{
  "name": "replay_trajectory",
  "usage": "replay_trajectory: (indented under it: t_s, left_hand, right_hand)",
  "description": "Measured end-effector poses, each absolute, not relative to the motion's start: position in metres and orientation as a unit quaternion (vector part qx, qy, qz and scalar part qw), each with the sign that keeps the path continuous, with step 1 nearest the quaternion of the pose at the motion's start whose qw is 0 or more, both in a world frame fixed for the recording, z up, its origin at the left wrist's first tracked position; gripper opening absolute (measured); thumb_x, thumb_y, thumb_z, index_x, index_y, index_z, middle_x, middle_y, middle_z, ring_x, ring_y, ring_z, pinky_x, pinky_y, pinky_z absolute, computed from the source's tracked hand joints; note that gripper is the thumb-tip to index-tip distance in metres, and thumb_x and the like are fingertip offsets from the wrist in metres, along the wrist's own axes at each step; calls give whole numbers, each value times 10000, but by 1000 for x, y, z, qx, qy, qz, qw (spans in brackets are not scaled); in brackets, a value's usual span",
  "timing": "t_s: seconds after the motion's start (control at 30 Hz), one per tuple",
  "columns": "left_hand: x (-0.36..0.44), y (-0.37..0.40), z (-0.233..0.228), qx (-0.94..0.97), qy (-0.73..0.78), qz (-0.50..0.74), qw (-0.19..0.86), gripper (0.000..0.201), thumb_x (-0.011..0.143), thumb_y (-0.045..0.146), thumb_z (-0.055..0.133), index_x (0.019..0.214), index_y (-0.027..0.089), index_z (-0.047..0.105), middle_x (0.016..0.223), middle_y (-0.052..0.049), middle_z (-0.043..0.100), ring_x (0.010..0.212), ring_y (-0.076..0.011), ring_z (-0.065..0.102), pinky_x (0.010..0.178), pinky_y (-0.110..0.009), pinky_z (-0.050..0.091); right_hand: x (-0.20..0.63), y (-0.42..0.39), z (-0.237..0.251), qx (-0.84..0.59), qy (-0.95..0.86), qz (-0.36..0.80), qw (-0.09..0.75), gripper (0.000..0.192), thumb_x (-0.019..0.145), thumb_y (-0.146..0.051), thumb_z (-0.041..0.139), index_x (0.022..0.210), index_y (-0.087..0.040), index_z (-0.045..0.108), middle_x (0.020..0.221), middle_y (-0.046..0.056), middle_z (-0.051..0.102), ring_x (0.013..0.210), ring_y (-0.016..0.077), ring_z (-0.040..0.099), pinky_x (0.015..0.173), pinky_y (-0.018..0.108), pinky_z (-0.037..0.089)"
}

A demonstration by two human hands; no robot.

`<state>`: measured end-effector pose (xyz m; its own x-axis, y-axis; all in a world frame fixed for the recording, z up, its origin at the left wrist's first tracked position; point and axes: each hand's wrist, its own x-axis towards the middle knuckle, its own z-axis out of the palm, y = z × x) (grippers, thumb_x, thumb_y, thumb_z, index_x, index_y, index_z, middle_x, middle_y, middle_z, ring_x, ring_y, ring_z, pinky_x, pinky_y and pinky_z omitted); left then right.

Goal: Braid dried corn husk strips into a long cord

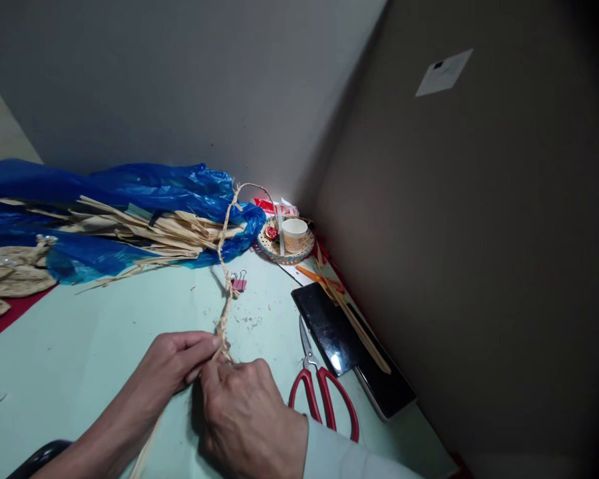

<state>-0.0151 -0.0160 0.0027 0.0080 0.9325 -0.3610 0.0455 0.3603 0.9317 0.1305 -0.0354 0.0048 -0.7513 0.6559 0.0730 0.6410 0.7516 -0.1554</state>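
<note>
Both hands meet low on the pale green counter (80,346): the left hand (172,362) and right hand (247,416) pinch the near end of a straw braid (224,286), which runs toward twelve o'clock. Red-handled scissors (322,392) lie at three o'clock.

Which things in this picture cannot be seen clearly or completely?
Head view only:
- Near end of the twisted straw cord: hidden between left hand and right hand.
- Print on the paper cup: too small.
- Straw bundle on the blue plastic bag: runs off the left edge.
- Phone screen: dark, crossed by strips.
</note>
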Motion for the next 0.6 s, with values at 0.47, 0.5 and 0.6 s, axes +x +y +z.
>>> replay_trajectory:
  t_s: [0.47,0.5,0.6]
  left_hand:
    - [-18,-20,15,381,524,421,635,193,638,359,786,635,174,730,600,-13,704,638,-185,608,662,-286,447]
    - [-18,-19,16,396,524,420,626,200,647,372,767,624,177,730,599,-20,711,640,-193,611,675,-297,452]
    - [-18,-17,15,445,557,413,567,223,649,405,717,575,195,711,627,-31,723,694,-226,616,734,-328,448]
  right_hand:
    - [147,10,13,-323,-604,669,288,228,908,-362,577,822,-153,606,773,20,603,700,135,568,695,244,463]
    - [144,9,10,-318,-580,688,299,245,899,-378,586,822,-147,604,767,20,592,685,131,559,679,242,464]
    - [141,5,9,-350,-609,648,294,246,915,-338,556,832,-127,652,743,13,576,661,117,512,638,225,425]
